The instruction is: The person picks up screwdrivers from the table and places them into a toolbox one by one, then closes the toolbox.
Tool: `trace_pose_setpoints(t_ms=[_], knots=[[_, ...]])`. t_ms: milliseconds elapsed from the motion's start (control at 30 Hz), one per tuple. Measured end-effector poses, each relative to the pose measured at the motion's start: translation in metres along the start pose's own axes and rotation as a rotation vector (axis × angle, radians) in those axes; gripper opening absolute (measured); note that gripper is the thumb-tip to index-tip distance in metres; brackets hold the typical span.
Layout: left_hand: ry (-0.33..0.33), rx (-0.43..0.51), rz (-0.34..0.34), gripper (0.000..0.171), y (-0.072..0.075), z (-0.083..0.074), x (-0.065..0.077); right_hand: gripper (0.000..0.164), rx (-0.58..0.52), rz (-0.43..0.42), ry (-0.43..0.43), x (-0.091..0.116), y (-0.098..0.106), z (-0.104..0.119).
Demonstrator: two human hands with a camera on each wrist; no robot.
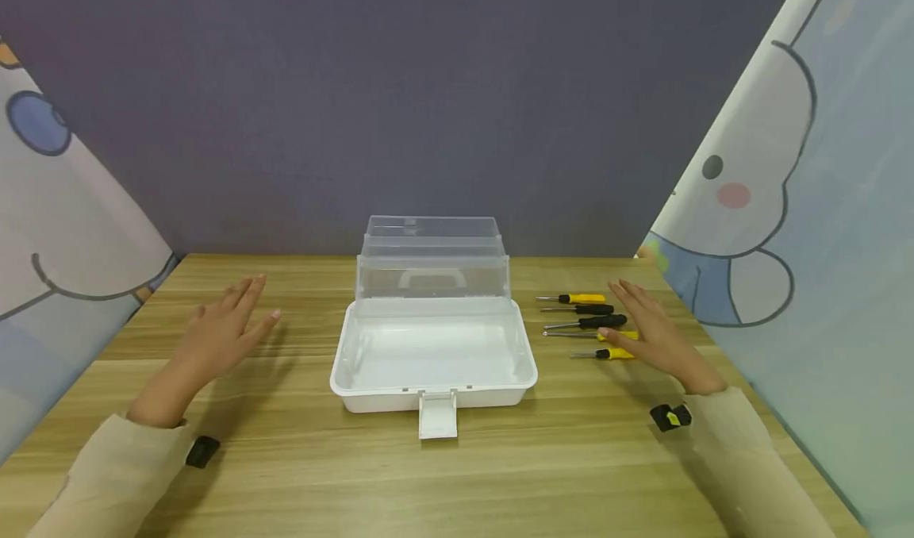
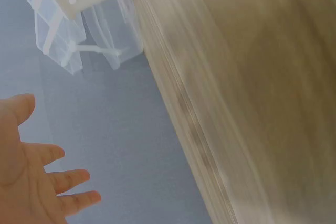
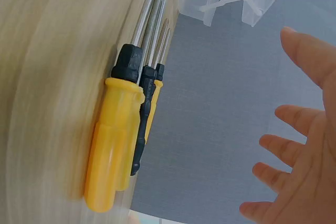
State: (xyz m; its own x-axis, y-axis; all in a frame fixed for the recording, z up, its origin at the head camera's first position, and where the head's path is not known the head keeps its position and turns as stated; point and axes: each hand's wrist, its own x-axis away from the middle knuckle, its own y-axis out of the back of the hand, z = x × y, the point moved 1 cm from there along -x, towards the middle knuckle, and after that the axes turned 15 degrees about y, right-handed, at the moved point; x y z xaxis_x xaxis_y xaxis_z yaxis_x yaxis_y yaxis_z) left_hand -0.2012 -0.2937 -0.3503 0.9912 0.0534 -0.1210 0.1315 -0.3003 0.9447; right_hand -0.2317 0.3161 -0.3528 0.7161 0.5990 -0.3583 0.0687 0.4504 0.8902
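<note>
A white plastic toolbox [image 1: 434,399] stands on the table with its clear lid [image 1: 432,276] raised at the back and its front latch [image 1: 438,417] hanging down. Its tray holds nothing. To the right of the box lie several screwdrivers [image 1: 593,321], some with yellow handles [image 3: 105,145], others black, shafts pointing left. My right hand [image 1: 653,336] hovers with straight fingers over the handle ends and grips nothing. Far to the left of the box, my left hand [image 1: 221,336] is held over the table, fingers spread, holding nothing.
The wooden table [image 1: 321,474] runs back to a dark grey panel [image 1: 428,109]. Cartoon-printed sheets [image 1: 757,205] flank it on both sides. Small black devices [image 1: 203,451] sit at both wrists.
</note>
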Motion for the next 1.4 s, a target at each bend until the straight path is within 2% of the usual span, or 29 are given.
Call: trace_pose_setpoints(t_ms=[233, 433, 567, 733, 867, 1100, 1267, 1400], knots=[[-0.070, 0.122, 0.019, 0.068, 0.003, -0.009, 0.007, 0.079, -0.022, 0.018, -0.017, 0.003, -0.001, -0.003], [-0.114, 0.246, 0.054, 0.066, 0.005, -0.018, 0.012, 0.078, -0.081, 0.041, 0.010, 0.004, 0.000, -0.004], [-0.138, 0.311, 0.060, 0.064, 0.003, -0.023, 0.018, 0.075, -0.111, 0.055, 0.020, 0.006, 0.000, -0.005], [-0.163, 0.402, 0.100, 0.062, -0.002, -0.029, 0.027, 0.071, -0.107, 0.069, 0.029, 0.011, -0.001, -0.005], [-0.164, 0.429, 0.106, 0.060, -0.003, -0.036, 0.033, 0.066, -0.120, 0.071, 0.050, 0.016, 0.001, -0.004], [-0.175, 0.483, 0.148, 0.058, -0.004, -0.044, 0.038, 0.061, -0.159, 0.058, 0.150, 0.012, 0.004, -0.007], [-0.200, 0.510, 0.193, 0.060, -0.015, -0.047, 0.039, 0.060, -0.176, 0.063, 0.156, 0.013, 0.005, -0.011], [-0.215, 0.523, 0.201, 0.060, -0.020, -0.051, 0.040, 0.056, -0.214, 0.055, 0.151, 0.017, 0.006, -0.013]])
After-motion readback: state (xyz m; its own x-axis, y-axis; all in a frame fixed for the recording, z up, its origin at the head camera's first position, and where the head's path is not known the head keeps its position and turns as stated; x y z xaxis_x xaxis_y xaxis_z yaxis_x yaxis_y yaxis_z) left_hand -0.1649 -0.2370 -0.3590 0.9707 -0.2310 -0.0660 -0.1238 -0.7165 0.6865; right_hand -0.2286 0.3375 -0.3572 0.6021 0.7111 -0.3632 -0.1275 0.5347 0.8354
